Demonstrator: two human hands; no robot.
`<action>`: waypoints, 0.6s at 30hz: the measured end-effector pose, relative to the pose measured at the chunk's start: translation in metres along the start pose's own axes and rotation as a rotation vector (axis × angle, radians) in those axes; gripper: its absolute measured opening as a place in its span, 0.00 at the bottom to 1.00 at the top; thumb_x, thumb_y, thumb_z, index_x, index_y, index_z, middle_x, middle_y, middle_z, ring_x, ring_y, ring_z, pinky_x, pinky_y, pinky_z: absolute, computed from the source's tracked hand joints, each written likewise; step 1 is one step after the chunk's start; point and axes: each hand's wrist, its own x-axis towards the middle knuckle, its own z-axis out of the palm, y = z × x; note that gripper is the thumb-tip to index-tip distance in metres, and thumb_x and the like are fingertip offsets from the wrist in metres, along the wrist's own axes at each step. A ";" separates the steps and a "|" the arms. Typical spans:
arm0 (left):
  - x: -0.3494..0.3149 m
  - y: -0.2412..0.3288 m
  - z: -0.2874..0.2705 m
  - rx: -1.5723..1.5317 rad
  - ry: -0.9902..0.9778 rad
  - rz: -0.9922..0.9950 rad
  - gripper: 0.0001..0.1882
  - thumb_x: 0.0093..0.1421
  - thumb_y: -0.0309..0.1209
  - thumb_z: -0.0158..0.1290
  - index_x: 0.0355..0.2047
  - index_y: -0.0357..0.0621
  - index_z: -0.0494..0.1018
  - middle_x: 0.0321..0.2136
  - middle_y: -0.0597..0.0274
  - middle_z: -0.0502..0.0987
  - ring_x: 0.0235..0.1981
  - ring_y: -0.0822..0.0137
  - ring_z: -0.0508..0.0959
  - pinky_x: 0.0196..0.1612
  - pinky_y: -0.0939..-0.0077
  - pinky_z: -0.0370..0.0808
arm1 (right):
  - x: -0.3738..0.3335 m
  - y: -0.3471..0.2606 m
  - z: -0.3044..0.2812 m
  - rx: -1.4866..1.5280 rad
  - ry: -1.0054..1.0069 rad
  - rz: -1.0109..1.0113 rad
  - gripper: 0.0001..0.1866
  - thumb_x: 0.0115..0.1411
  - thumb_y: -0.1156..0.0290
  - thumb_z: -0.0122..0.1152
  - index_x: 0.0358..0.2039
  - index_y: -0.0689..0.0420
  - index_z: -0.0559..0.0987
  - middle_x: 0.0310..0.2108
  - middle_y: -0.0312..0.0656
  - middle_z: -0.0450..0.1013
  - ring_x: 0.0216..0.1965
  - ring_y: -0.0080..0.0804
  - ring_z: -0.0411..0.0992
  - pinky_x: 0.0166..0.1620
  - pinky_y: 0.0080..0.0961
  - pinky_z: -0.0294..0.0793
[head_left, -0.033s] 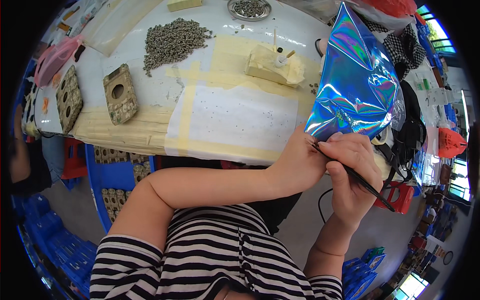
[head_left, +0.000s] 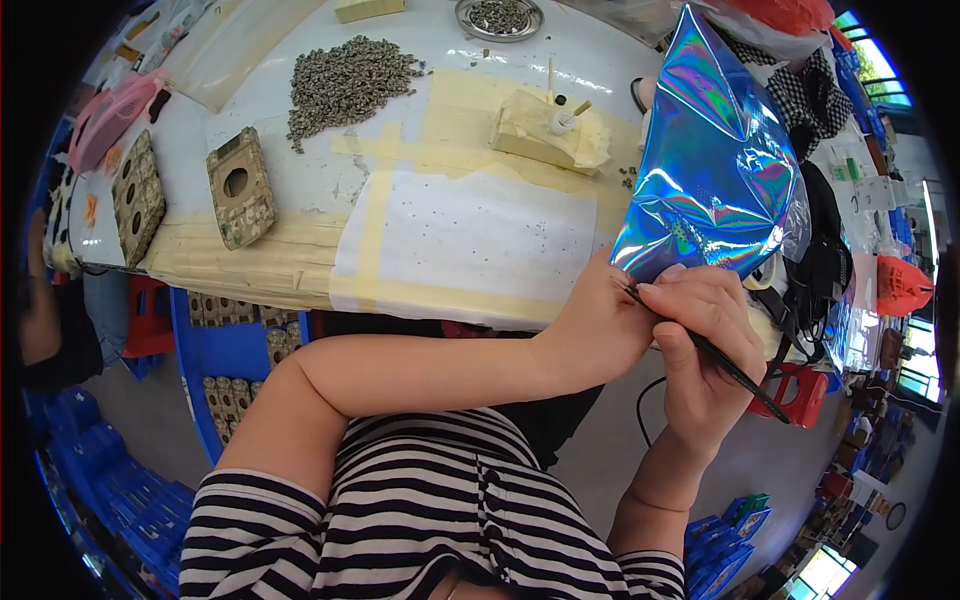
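Note:
My right hand point(head_left: 705, 335) is closed round a slim black pen-like tool point(head_left: 738, 375), its thin tip against my left hand point(head_left: 605, 325). The tool slants down to the right, past the table's front edge. My left hand is bent at the wrist and meets my right; its fingers are hidden, so I cannot tell what they hold. Just beyond both hands lies a shiny blue iridescent bag point(head_left: 700, 170), its near corner at my left hand. White paper point(head_left: 470, 235) edged with yellow tape and dotted with tiny specks lies left of the bag.
A heap of small metallic pieces point(head_left: 350, 85) lies at the back, near a round metal dish point(head_left: 498, 32) of similar bits. A wrapped block point(head_left: 550, 135) bears a small cup. Camouflage-patterned cases point(head_left: 240, 190) stand at left. Below the table, a blue tray point(head_left: 200, 350) holds more.

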 end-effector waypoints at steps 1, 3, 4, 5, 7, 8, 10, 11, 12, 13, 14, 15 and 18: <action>0.000 0.000 0.001 -0.015 0.011 0.008 0.11 0.54 0.14 0.44 0.35 0.38 0.73 0.30 0.65 0.76 0.33 0.77 0.72 0.35 0.79 0.72 | 0.000 0.000 0.000 -0.003 -0.003 -0.003 0.12 0.45 0.71 0.69 0.31 0.62 0.82 0.28 0.41 0.77 0.35 0.38 0.71 0.41 0.29 0.70; 0.001 0.001 0.002 -0.045 0.033 0.022 0.10 0.54 0.15 0.45 0.35 0.38 0.73 0.30 0.65 0.76 0.33 0.77 0.72 0.35 0.79 0.72 | 0.001 0.000 0.000 -0.009 -0.006 -0.008 0.12 0.45 0.71 0.69 0.31 0.62 0.82 0.28 0.41 0.77 0.35 0.37 0.71 0.41 0.29 0.70; 0.001 0.002 0.001 -0.014 0.020 0.016 0.10 0.55 0.15 0.45 0.35 0.38 0.73 0.30 0.65 0.76 0.33 0.77 0.72 0.34 0.79 0.72 | 0.001 0.000 0.001 -0.010 -0.003 -0.007 0.12 0.45 0.71 0.69 0.31 0.62 0.82 0.28 0.41 0.77 0.35 0.37 0.71 0.41 0.29 0.70; 0.001 0.004 0.000 0.018 0.007 0.010 0.10 0.55 0.16 0.46 0.35 0.38 0.72 0.30 0.65 0.76 0.33 0.77 0.72 0.34 0.79 0.72 | 0.001 -0.001 0.001 -0.010 0.000 -0.006 0.11 0.45 0.71 0.69 0.31 0.62 0.83 0.28 0.41 0.77 0.35 0.37 0.71 0.41 0.29 0.70; 0.001 0.007 -0.002 0.053 -0.007 -0.010 0.09 0.55 0.17 0.47 0.35 0.38 0.72 0.30 0.65 0.76 0.33 0.76 0.72 0.34 0.79 0.72 | 0.001 -0.001 0.001 -0.005 0.002 -0.007 0.11 0.45 0.71 0.69 0.31 0.62 0.83 0.29 0.41 0.77 0.35 0.37 0.71 0.41 0.29 0.71; 0.000 0.009 -0.002 0.056 -0.008 -0.025 0.08 0.55 0.17 0.48 0.35 0.39 0.72 0.30 0.65 0.76 0.32 0.76 0.72 0.34 0.79 0.72 | 0.001 -0.001 0.002 0.000 0.002 -0.008 0.11 0.45 0.71 0.69 0.31 0.61 0.83 0.29 0.40 0.77 0.35 0.37 0.71 0.41 0.29 0.71; 0.000 0.008 -0.003 0.114 -0.015 -0.012 0.07 0.56 0.18 0.49 0.35 0.39 0.72 0.30 0.65 0.76 0.32 0.75 0.73 0.34 0.78 0.72 | 0.002 -0.003 0.003 0.003 -0.004 -0.012 0.11 0.45 0.72 0.69 0.31 0.61 0.83 0.28 0.40 0.77 0.35 0.37 0.71 0.41 0.29 0.71; 0.000 0.007 -0.004 0.170 -0.020 0.013 0.06 0.56 0.19 0.50 0.35 0.39 0.72 0.30 0.64 0.76 0.32 0.73 0.74 0.33 0.76 0.72 | 0.004 -0.005 0.005 0.002 -0.009 -0.012 0.11 0.45 0.72 0.69 0.31 0.60 0.83 0.28 0.40 0.77 0.35 0.36 0.71 0.41 0.29 0.70; 0.000 0.004 -0.006 0.251 -0.030 0.054 0.07 0.56 0.20 0.50 0.36 0.39 0.72 0.31 0.63 0.76 0.33 0.71 0.74 0.34 0.75 0.72 | 0.007 -0.008 0.007 0.002 -0.014 -0.013 0.10 0.45 0.73 0.68 0.30 0.60 0.83 0.28 0.39 0.77 0.35 0.36 0.71 0.41 0.28 0.70; 0.001 0.001 -0.007 0.330 -0.038 0.097 0.07 0.57 0.21 0.51 0.37 0.39 0.71 0.32 0.62 0.76 0.35 0.69 0.75 0.35 0.73 0.73 | 0.012 -0.011 0.008 -0.039 -0.061 -0.022 0.10 0.44 0.73 0.68 0.30 0.59 0.83 0.27 0.39 0.77 0.34 0.36 0.71 0.40 0.29 0.70; 0.002 -0.003 -0.006 0.430 -0.057 0.155 0.09 0.57 0.22 0.51 0.39 0.39 0.70 0.35 0.61 0.75 0.37 0.67 0.75 0.37 0.72 0.73 | 0.020 -0.016 0.008 -0.086 -0.105 -0.027 0.09 0.44 0.74 0.68 0.29 0.59 0.83 0.26 0.39 0.76 0.33 0.36 0.71 0.40 0.29 0.69; 0.001 -0.006 -0.008 0.537 -0.067 0.212 0.10 0.57 0.24 0.51 0.41 0.39 0.69 0.37 0.59 0.75 0.39 0.65 0.75 0.39 0.70 0.73 | 0.027 -0.018 0.010 -0.122 -0.153 -0.036 0.08 0.44 0.74 0.68 0.28 0.58 0.83 0.25 0.39 0.76 0.32 0.36 0.70 0.40 0.29 0.69; -0.002 -0.001 -0.009 0.402 -0.075 0.063 0.17 0.59 0.26 0.52 0.48 0.39 0.64 0.43 0.57 0.69 0.47 0.67 0.70 0.45 0.70 0.71 | 0.051 -0.010 0.023 -0.099 -0.338 -0.063 0.07 0.43 0.75 0.68 0.26 0.60 0.82 0.25 0.42 0.75 0.33 0.36 0.69 0.38 0.27 0.68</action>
